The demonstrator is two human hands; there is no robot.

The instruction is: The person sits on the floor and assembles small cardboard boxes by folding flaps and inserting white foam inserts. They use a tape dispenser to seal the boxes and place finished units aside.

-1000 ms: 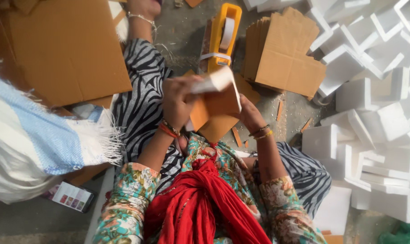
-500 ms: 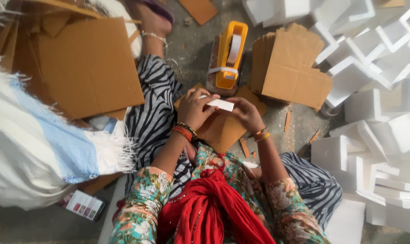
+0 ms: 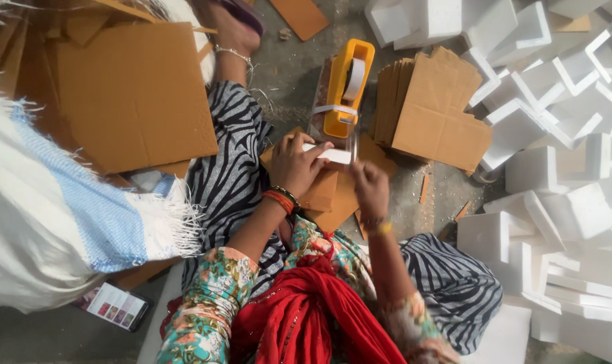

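Observation:
I sit on the floor with a small brown cardboard box (image 3: 329, 195) on my lap. My left hand (image 3: 294, 163) rests on its top and pinches one end of a white tape strip (image 3: 333, 155). Just right of it, my right hand (image 3: 370, 187) presses on the box near the strip's other end. A yellow tape dispenser (image 3: 343, 91) with a white roll lies on the floor just beyond the box.
A stack of flat cardboard blanks (image 3: 431, 111) lies right of the dispenser. White foam pieces (image 3: 569, 175) pile up along the right. A large cardboard sheet (image 3: 134, 94) lies at upper left, a blue-and-white cloth (image 3: 56, 216) at left, a phone (image 3: 114, 307) on the floor.
The box has come down from in front of me onto my lap. My hands now flatten the white tape strip on its top; the view has shifted slightly.

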